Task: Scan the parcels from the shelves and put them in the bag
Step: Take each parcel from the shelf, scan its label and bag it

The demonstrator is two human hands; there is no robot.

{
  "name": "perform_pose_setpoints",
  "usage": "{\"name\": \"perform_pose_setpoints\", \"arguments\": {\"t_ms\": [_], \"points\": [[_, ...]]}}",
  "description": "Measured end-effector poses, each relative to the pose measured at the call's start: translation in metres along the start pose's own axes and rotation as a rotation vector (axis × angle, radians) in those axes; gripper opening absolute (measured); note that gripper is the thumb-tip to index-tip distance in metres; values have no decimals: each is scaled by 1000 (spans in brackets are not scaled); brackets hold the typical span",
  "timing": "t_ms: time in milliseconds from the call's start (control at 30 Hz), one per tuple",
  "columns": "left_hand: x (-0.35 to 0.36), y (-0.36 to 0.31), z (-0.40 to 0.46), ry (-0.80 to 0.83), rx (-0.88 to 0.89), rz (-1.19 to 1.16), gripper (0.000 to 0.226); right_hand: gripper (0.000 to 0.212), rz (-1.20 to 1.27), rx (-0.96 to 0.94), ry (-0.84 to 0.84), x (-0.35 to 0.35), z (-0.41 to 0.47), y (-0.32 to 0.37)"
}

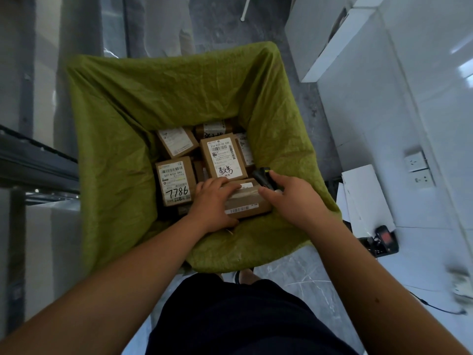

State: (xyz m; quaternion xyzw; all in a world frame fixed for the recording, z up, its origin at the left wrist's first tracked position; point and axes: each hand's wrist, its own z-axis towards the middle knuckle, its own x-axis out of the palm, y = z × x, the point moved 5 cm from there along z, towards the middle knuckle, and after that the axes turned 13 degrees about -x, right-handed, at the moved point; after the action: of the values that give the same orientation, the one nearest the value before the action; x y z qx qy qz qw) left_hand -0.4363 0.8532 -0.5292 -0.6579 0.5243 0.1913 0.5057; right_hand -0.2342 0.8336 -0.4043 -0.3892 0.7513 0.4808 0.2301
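Note:
A large green bag stands open on the floor in front of me, with several brown cardboard parcels in its bottom. My left hand grips the left end of a taped brown parcel that lies at the near side of the pile inside the bag. My right hand is just right of that parcel and holds a small black scanner, its thumb close to the parcel's top edge. Beside them lie a parcel marked 7786 and a parcel with a large white label.
Dark metal shelf rails run along the left. White cabinets and a wall with sockets stand on the right, with white sheets and a small black device on the floor. My dark shorts fill the bottom centre.

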Motion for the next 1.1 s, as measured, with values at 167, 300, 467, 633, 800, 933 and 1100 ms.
{"name": "perform_pose_setpoints", "arguments": {"t_ms": [167, 300, 467, 633, 800, 933, 1100], "points": [[7, 3, 7, 44, -13, -19, 102, 74, -56, 13, -29, -10, -2, -1], [13, 19, 6, 59, -25, 55, 103, 74, -57, 6, -25, -10, -2, 1], [14, 33, -1, 49, -8, 147, 100, 75, -77, 19, 12, -7, -2, 1], [14, 56, -12, 29, -25, 247, 82, 74, -88, 21, 17, -5, -3, 1], [13, 51, -14, -9, -36, 264, 79, 74, -83, 40, 38, 1, -7, 1], [10, 44, -13, -11, -42, 263, 80, 74, -106, 44, 59, 7, -8, 0], [-4, 30, -16, -46, -63, 306, 82, 73, -153, 57, 47, 13, -10, -1]]}}
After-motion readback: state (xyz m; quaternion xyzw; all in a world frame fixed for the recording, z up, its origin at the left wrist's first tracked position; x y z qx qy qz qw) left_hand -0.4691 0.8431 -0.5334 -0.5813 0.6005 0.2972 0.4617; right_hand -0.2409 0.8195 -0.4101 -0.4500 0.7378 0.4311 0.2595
